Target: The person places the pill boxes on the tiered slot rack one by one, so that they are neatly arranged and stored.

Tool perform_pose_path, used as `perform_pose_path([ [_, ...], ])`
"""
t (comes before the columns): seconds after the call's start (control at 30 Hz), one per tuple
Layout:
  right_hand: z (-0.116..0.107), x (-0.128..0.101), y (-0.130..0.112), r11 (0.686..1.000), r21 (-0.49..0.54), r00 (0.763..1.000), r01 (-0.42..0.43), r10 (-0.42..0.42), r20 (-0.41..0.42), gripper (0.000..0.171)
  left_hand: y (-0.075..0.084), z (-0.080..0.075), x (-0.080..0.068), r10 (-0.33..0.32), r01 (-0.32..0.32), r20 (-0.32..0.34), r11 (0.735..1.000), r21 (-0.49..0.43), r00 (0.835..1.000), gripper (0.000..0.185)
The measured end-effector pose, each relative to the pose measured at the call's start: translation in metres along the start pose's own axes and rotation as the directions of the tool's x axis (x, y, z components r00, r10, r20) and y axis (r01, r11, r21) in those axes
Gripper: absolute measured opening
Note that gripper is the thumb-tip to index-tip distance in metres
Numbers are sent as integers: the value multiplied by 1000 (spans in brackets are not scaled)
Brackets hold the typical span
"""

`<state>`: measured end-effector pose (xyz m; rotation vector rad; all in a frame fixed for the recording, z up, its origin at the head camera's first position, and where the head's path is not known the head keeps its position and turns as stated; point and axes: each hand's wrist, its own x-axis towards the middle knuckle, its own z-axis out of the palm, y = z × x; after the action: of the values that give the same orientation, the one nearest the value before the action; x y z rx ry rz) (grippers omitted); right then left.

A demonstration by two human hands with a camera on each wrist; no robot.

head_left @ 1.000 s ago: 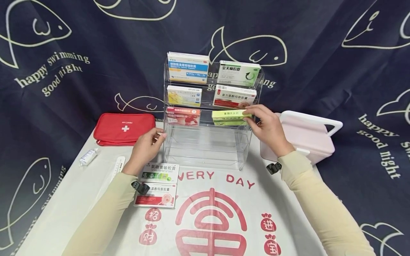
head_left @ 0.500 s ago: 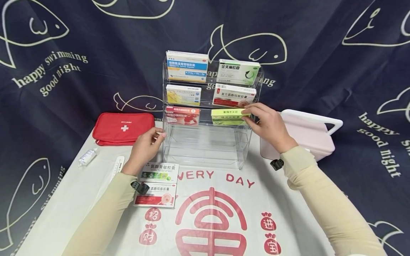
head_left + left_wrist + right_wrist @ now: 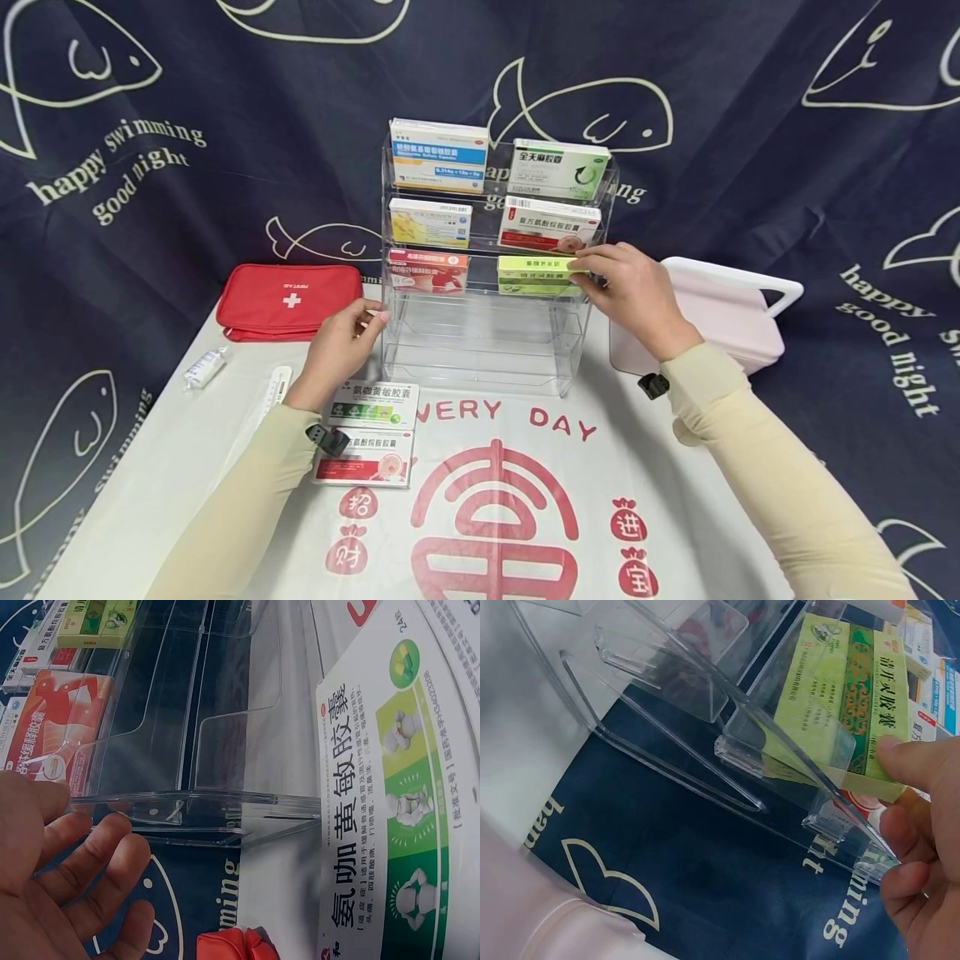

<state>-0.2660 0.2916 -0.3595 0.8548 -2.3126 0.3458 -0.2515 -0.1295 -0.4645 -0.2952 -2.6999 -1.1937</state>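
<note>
A clear acrylic tiered rack (image 3: 480,354) stands mid-table. On its third tier, right side, sits a green medicine box (image 3: 536,275), seen close behind the clear lip in the right wrist view (image 3: 844,705). My right hand (image 3: 583,275) pinches the box's right end, fingers on top and thumb below; its fingertips (image 3: 907,761) press the box's corner. My left hand (image 3: 375,321) rests with loose fingers against the rack's left edge (image 3: 187,799) and holds nothing; those fingers (image 3: 82,862) lie just beside the rack's clear wall.
Five other boxes fill the upper tiers, among them a red one (image 3: 427,271) on the third tier left. Two boxes (image 3: 372,404) (image 3: 365,457) lie flat by my left forearm. A red first-aid pouch (image 3: 288,300) lies left, a pink case (image 3: 720,321) right.
My right hand and the green box have shifted very slightly right on the tier. The left hand has stayed against the rack.
</note>
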Motion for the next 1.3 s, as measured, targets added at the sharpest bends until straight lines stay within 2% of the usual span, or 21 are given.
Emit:
perform_pose_path([
  [0.33,0,1,0,998,16,998,-54,53,40,19,-1,0,0,10,-10,-3,1000,-7,1000,30],
  [0.83,0,-6,3,994,-32,992,-104,106,73,17,1,0,0,11,-11,-3,1000,-9,1000,28],
  [1.1,-5,-7,-7,975,107,980,-193,188,59,20,1,0,0,8,-8,2,1000,-9,1000,28],
  [1.3,3,-17,-19,943,284,985,-172,171,28,19,1,0,0,5,-5,4,1000,-7,1000,30],
])
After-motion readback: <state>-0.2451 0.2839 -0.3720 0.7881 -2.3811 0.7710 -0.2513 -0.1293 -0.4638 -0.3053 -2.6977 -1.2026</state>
